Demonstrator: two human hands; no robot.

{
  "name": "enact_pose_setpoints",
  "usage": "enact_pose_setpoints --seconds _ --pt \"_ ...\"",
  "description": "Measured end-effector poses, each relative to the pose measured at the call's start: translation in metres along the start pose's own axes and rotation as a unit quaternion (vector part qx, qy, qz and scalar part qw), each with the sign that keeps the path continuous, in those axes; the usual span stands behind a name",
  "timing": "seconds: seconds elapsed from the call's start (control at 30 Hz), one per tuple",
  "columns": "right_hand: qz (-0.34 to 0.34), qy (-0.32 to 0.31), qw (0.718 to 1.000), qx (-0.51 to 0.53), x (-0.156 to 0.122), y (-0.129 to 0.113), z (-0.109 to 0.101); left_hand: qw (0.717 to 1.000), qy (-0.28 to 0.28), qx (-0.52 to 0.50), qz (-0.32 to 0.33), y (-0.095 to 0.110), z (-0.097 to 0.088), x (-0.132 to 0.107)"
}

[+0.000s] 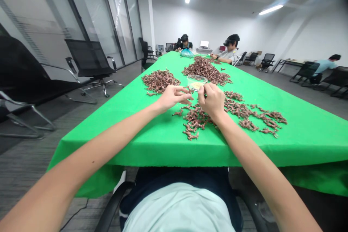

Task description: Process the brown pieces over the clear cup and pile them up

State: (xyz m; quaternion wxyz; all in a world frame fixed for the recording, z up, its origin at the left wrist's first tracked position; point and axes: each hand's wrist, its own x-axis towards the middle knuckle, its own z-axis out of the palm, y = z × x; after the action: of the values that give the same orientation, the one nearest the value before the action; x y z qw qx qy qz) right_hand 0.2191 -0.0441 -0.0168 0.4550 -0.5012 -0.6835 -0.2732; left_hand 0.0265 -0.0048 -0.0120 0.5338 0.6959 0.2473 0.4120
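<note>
Our left hand (pixel 174 98) and right hand (pixel 210 100) are close together mid-frame, each with its fingers drawn into a pinch; whatever they might hold is too small to tell. Just below them lies a loose heap of small brownish moulded pieces (pixel 196 120), with more heaped toward the upper middle of the frame on the green tablecloth (pixel 174 145). Just beyond our right hand sits a clear glass bowl (pixel 196 82) of pale contents.

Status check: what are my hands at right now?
Left hand, right hand pinching near clear bowl. Small brown figures heaped below on green cloth. Nothing in the way.
</note>
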Motion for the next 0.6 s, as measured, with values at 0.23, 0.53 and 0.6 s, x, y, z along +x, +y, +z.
enact_pose_setpoints --seconds 0.23,0.53,0.6 --pt "0.103 0.018 0.989 0.105 0.003 0.009 0.002 0.998 -0.026 0.026 0.042 0.0 -0.005 0.001" --pt "0.125 -0.01 0.977 0.171 0.003 0.014 0.003 0.995 -0.078 0.058 0.013 -0.004 -0.011 0.004" --pt "0.116 -0.018 0.977 0.176 0.003 0.014 0.002 0.992 -0.094 0.082 -0.006 -0.005 -0.015 0.005"
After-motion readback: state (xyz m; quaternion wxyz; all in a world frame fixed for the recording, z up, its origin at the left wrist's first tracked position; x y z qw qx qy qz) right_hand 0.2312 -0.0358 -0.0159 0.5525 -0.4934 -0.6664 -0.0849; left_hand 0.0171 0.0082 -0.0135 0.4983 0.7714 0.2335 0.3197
